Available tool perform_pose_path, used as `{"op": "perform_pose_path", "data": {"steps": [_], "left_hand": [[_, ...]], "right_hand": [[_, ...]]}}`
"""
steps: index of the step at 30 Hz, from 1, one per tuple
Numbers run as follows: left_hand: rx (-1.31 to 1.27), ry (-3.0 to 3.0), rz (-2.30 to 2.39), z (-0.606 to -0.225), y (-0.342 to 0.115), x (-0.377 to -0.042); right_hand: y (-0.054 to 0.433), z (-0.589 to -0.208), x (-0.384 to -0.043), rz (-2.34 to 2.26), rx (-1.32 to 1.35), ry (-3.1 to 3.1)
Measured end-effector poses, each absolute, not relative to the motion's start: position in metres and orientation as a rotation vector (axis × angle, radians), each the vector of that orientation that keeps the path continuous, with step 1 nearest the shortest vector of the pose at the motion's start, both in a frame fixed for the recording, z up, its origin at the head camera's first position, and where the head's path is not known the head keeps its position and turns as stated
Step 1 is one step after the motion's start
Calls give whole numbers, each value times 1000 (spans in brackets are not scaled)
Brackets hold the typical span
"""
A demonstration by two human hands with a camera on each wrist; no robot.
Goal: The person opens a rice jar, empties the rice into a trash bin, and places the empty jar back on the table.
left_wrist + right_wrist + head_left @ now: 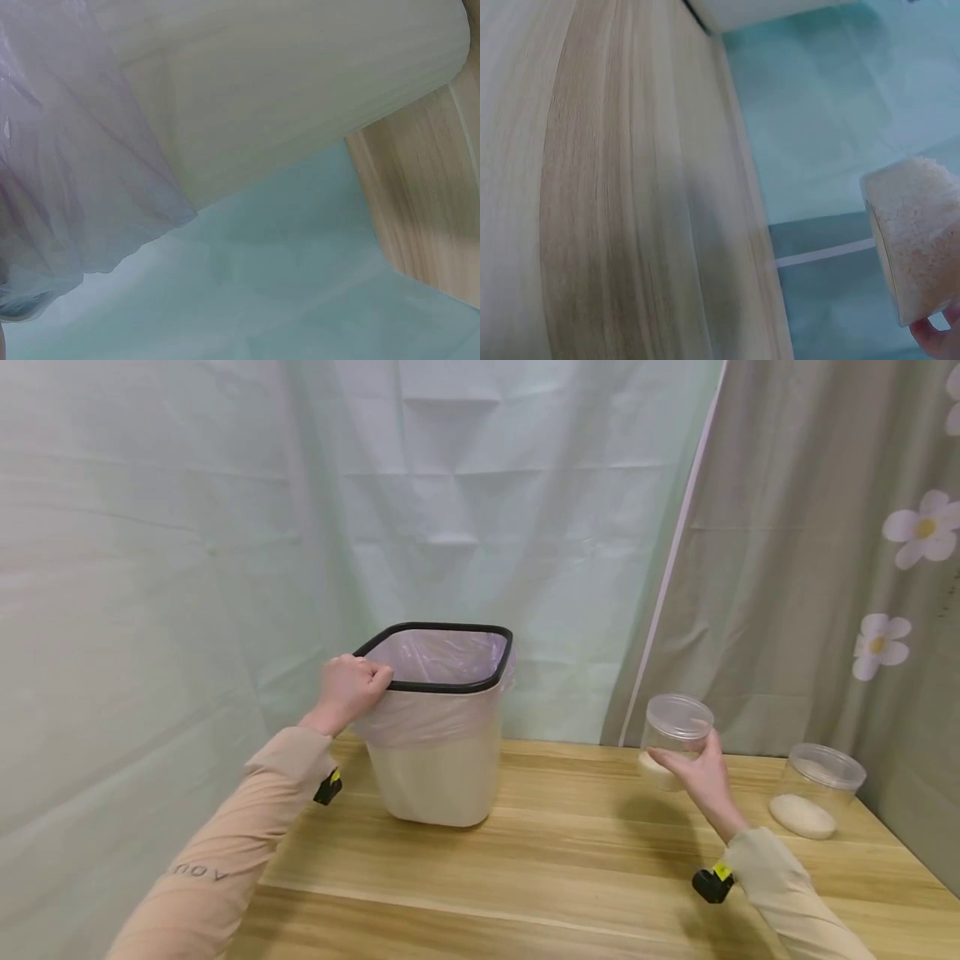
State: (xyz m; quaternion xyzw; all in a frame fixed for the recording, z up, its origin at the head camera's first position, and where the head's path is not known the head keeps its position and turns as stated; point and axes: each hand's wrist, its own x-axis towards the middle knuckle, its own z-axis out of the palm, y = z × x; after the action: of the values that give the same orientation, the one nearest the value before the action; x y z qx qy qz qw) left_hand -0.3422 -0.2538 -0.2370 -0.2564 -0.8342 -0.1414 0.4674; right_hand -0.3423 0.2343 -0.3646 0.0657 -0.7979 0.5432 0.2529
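Observation:
My left hand (348, 692) grips the black rim (442, 687) of a cream trash bin (438, 785) at its near left corner. A thin lilac bag (82, 150) lines the bin and folds down over its outside. With my right hand (703, 777) I hold a clear plastic jar (678, 720) above the table, thumb on the near side. White rice (922, 232) fills the bottom of this jar, and a clear lid covers its top. In the right wrist view only part of that hand shows, at the lower right corner.
A similar clear jar (821, 768) with white grains stands on the wooden table (570, 877) at the right. Pale green cloth (525, 527) hangs behind the table and along the left. Grey cloth with white flowers (926, 528) hangs at the right.

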Motion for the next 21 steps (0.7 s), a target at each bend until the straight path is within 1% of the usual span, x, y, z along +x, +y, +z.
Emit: {"op": "perform_pose_path", "data": {"steps": [5, 9, 21], "left_hand": [[-619, -2042, -330, -238, -245, -348], [-608, -2060, -341, -236, -243, -344], [-604, -2049, -332, -234, -216, -354]], "right_hand": [[233, -364, -343, 1447, 213, -2170], [227, -359, -335, 1429, 243, -2174], [223, -353, -326, 1403, 297, -2240]]}}
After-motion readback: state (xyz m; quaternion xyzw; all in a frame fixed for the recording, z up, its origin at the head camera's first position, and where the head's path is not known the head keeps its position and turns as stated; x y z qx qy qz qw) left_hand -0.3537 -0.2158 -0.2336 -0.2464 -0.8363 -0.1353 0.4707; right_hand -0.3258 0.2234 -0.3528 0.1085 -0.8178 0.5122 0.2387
